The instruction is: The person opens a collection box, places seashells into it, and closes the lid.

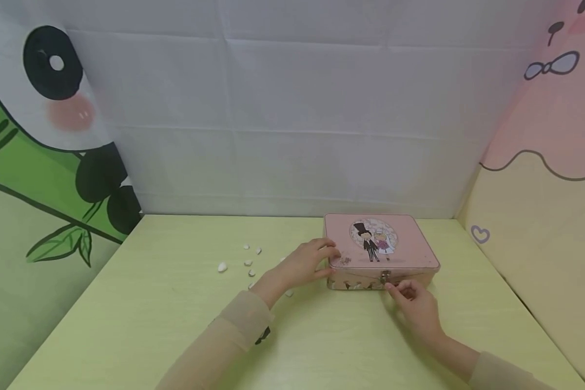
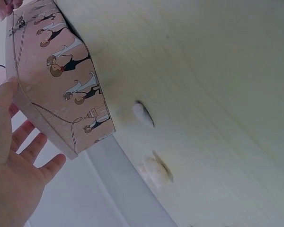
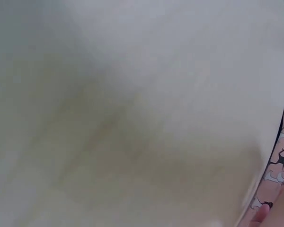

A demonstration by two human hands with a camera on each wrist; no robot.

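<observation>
Tin (image 1: pixel 380 252) has left hand (image 1: pixel 306 264) at side edge, right hand (image 1: pixel 417 311) near latch (image 1: pixel 384 276).

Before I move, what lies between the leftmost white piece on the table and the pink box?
In the head view, more small white pieces and the left hand lie between the leftmost white piece and the pink box.
</observation>
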